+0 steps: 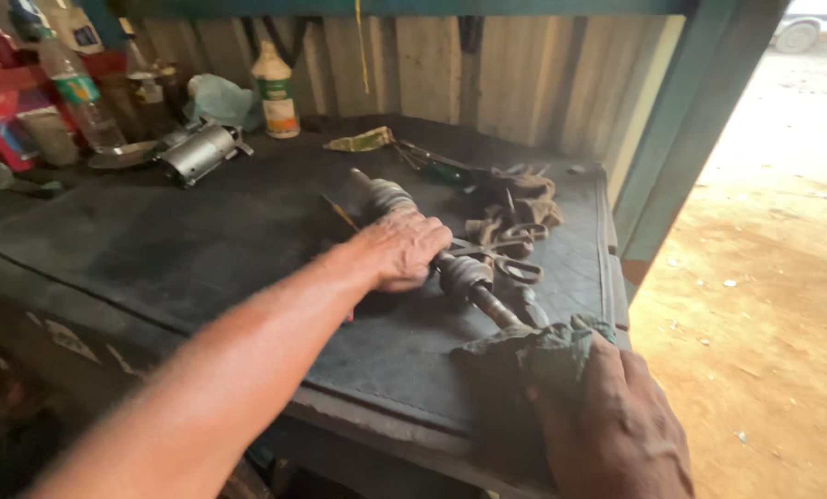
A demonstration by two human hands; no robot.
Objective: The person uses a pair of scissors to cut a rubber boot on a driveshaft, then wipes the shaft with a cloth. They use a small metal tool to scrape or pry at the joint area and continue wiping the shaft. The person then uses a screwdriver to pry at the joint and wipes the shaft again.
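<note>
While the drive shaft lies slanted on the dark rubber mat:
Left hand: fingers curled around the shaft's middle, between its two ribbed boots.
Right hand: fingers closed on a greenish rag, covering the shaft's near end.
Pliers: just behind the shaft.

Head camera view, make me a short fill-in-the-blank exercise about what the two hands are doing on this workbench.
1. The left hand grips the middle of a greasy axle shaft lying on the dark ____.
2. The right hand holds a crumpled green ____ at the shaft's near end.
3. A pair of ____ lies just beyond the shaft, near some dirty cloths.

Missing words: mat; rag; scissors
</note>
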